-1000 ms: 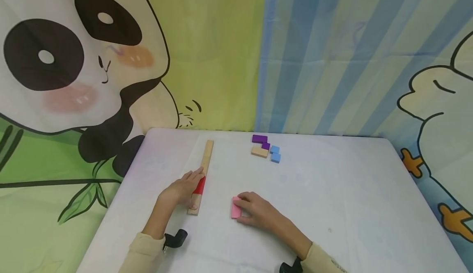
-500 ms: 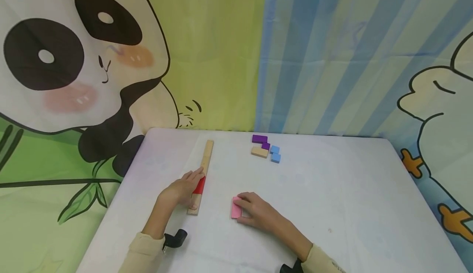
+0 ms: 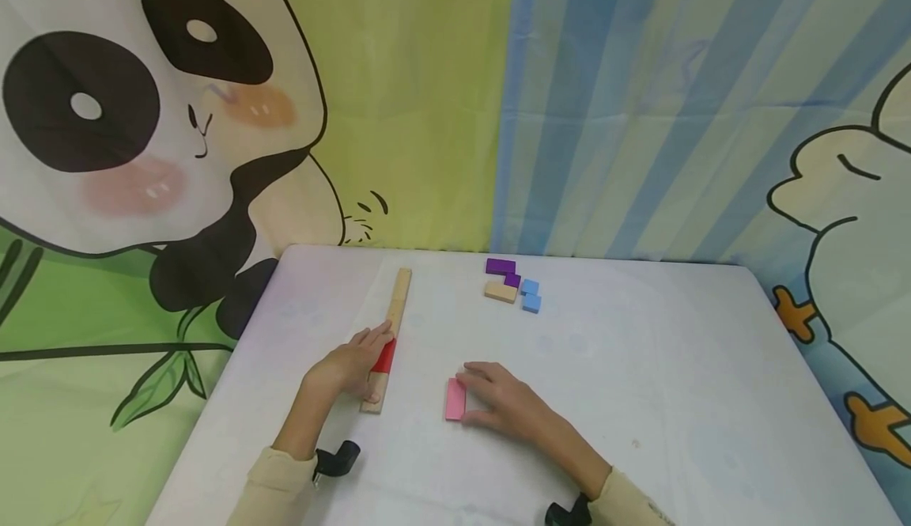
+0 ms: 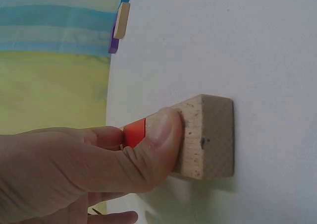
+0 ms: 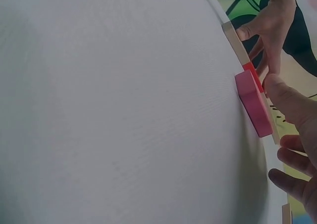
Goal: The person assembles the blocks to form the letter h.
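Observation:
My left hand [image 3: 350,364] rests along the left side of a row of wooden blocks [image 3: 402,287], its fingers fairly straight. A red block [image 3: 384,356] sits in this row between plain wood pieces. In the left wrist view, the thumb presses the near plain wood block [image 4: 190,135] while the index finger reaches the red part. To the right, a pink block [image 3: 455,399] lies on the table [image 3: 605,399]. My right hand [image 3: 507,403] is beside it with fingers spread; the right wrist view shows its fingers and thumb around the pink block, holding nothing.
Toward the table's back edge lie two purple blocks [image 3: 501,266], a plain wood block [image 3: 500,292] and two small blue blocks [image 3: 531,304]. Behind the table hangs a cloth with a printed panda [image 3: 199,210] and blue stripes.
My right hand has loosened from the pink block and shifted slightly right, its fingers opening. The pink block stays put. My left hand and the row have not visibly moved.

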### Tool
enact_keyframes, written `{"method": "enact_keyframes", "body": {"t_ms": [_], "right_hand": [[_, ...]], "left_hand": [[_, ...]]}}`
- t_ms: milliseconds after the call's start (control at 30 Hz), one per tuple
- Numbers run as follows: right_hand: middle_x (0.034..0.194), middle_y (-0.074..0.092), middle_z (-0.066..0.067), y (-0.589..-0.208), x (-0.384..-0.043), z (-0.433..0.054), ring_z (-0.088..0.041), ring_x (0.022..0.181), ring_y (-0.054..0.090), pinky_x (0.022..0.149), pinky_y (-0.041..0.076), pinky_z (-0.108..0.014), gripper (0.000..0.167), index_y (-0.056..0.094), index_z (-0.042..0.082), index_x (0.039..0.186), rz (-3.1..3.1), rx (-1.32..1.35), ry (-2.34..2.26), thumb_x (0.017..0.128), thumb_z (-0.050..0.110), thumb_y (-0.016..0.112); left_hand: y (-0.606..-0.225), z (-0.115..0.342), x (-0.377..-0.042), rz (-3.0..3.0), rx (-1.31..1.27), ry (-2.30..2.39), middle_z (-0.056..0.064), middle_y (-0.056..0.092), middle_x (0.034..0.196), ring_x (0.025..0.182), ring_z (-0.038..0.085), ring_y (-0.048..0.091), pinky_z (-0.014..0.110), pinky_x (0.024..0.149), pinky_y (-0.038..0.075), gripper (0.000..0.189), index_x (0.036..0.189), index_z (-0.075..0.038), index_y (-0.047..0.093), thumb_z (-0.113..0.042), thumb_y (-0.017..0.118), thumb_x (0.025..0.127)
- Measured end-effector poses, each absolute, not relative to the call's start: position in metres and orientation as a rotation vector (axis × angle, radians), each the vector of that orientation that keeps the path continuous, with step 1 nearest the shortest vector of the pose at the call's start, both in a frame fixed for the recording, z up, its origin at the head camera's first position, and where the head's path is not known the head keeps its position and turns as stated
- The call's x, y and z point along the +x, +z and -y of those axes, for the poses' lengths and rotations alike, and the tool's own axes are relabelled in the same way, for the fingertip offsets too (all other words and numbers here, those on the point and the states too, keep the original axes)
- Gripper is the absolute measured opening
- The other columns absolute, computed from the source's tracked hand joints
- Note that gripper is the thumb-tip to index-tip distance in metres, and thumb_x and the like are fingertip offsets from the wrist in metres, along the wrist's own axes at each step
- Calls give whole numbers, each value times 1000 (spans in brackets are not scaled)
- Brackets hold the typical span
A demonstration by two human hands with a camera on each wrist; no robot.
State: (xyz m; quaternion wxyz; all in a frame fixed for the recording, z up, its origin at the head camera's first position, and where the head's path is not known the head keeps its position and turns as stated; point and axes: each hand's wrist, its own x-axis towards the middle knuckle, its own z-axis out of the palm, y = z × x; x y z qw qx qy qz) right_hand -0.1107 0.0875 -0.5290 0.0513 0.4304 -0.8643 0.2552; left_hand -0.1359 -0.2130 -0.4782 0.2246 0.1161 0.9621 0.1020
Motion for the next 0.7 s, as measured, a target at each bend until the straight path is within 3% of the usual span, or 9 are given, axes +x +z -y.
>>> {"method": "enact_keyframes", "body": {"t_ms": [700], "right_hand": [[137, 58, -8, -521, -116, -94, -24, 127, 55, 100, 52, -40, 59, 55, 15, 137, 2837, 1159, 845, 85, 38, 72]], "left_hand": [[-475, 212, -136, -2646, 324, 273, 9, 19, 163, 146, 38, 26, 55, 103, 46, 105, 150, -6, 32, -21, 89, 63]]}}
